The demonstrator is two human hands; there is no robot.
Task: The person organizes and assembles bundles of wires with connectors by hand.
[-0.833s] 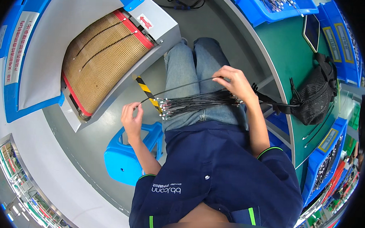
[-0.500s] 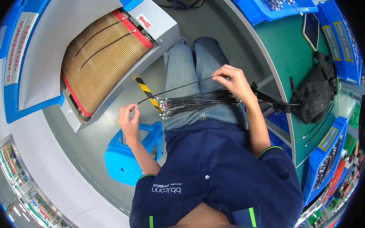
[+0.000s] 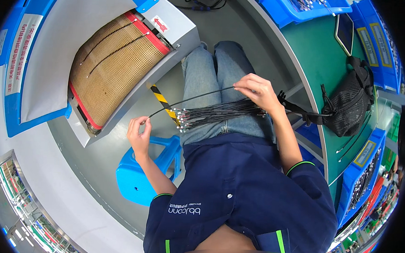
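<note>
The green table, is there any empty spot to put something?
Yes: the green table looks bare between its curved left edge, the upper blue bin, the tablet and the black bag. The right side is crowded with blue bins.

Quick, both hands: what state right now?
Left hand: closed, pinching one end of a black cable between thumb and fingers.
Right hand: closed, pinching the same cable near its other end.

2 bare hands (image 3: pixel 260 90); 1 held thin black cable (image 3: pixel 192 98); 2 black cables (image 3: pixel 117 48) on 1 tan mesh belt (image 3: pixel 104 91); 1 blue plastic stool (image 3: pixel 134 180); 1 black mesh bag (image 3: pixel 350 106).
</note>
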